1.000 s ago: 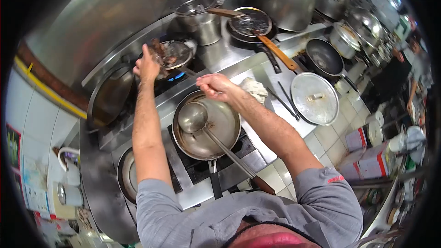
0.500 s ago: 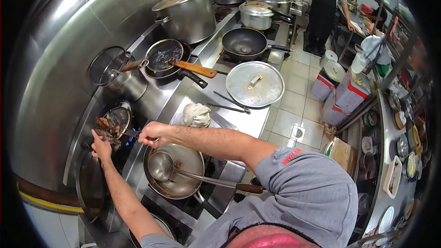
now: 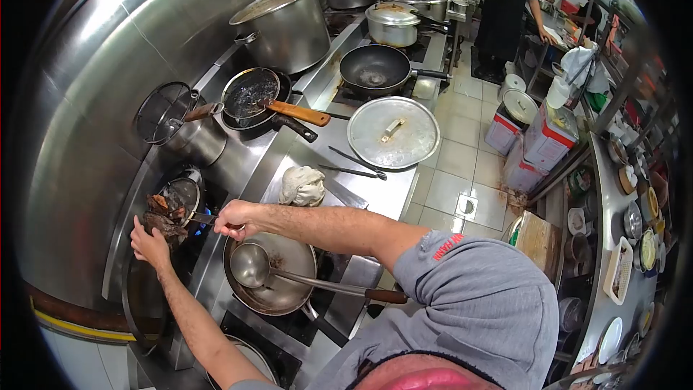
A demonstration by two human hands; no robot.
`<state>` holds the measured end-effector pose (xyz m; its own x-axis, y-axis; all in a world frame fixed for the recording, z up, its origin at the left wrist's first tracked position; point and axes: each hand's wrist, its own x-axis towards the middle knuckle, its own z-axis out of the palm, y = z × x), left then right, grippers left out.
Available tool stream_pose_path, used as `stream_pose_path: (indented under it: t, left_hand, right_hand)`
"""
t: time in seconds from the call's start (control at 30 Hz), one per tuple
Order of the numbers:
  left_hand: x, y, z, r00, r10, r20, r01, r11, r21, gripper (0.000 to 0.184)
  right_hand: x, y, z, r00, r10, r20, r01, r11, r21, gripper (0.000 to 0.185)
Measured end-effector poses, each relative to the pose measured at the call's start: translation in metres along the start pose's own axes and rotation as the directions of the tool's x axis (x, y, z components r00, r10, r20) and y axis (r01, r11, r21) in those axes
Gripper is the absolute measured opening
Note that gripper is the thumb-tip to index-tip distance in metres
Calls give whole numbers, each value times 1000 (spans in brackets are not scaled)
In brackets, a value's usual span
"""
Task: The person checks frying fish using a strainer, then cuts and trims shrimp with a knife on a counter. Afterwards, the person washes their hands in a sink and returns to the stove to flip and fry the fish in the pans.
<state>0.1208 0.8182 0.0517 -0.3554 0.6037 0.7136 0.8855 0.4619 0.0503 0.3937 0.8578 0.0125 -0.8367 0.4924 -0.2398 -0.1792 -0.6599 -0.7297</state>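
Note:
My right hand (image 3: 235, 218) is closed around the metal handle of a round strainer (image 3: 193, 206), tilted over a burner at the left wall. Reddish-brown and dark cooked chunks (image 3: 164, 225) lie at the strainer's left side. Just below them is my left hand (image 3: 150, 247), its fingers spread and its tips close to the darkest chunk; whether they touch it I cannot tell. Blue flame (image 3: 205, 212) shows beside the strainer. Under my right forearm sits a wide steel pan (image 3: 289, 253), with a long-handled ladle (image 3: 251, 266) resting in it.
A crumpled cloth (image 3: 302, 186), tongs (image 3: 354, 172) and a large lid (image 3: 393, 133) lie on the steel counter. Beyond are a black frying pan (image 3: 375, 68) and a big stockpot (image 3: 285, 29). A person in a black apron (image 3: 498, 25) stands farther down the aisle.
My left hand has shifted slightly down and left in view, and its fingers have spread apart. My right hand keeps its hold on the strainer. The whole view has shifted a little.

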Motion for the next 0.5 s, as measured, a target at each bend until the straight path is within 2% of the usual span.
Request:
stream_pose_path:
  t: [0.07, 0.13, 0.2, 0.27, 0.33, 0.37, 0.43, 0.47, 0.5]
  left_hand:
    - [-3, -1, -17, 1000, -5, -18, 4, 999, -33, 56]
    - [-13, -3, -38, 993, 49, -112, -56, 997, -59, 45]
    - [-21, -11, -57, 992, 57, -113, -73, 987, -145, 40]
    - [-35, -10, -82, 982, 71, -176, -124, 943, -310, 37]
    - [-55, -6, -109, 990, -42, -133, -20, 899, -437, 34]
    - [-68, -3, -120, 990, -51, -133, -10, 908, -419, 34]
    - [-97, -3, -147, 977, -125, -172, 13, 842, -539, 31]
    - [-113, -4, -160, 979, -174, -104, 70, 773, -630, 32]
    - [-130, -2, -171, 967, -239, -92, 105, 698, -709, 33]
  right_hand:
    - [0, 0, 2, 1000, 0, 2, 0, 1000, 12, 9]
    - [1, 0, 5, 1000, 7, 10, -7, 1000, 14, 10]
    - [0, 2, 4, 1000, 11, 14, -11, 1000, 25, 10]
    - [-2, 0, 8, 1000, 16, -9, -16, 1000, 4, 11]
    - [-2, -2, 7, 1000, 8, 8, -8, 1000, -7, 12]
    - [0, -1, 9, 1000, 4, 24, -4, 1000, -15, 13]
    - [-10, -7, 10, 999, 10, 38, -10, 1000, -5, 13]
    - [-17, -9, 10, 1000, 8, 0, -8, 1000, -17, 13]
    - [-17, -9, 6, 998, 45, 35, -45, 999, 2, 12]
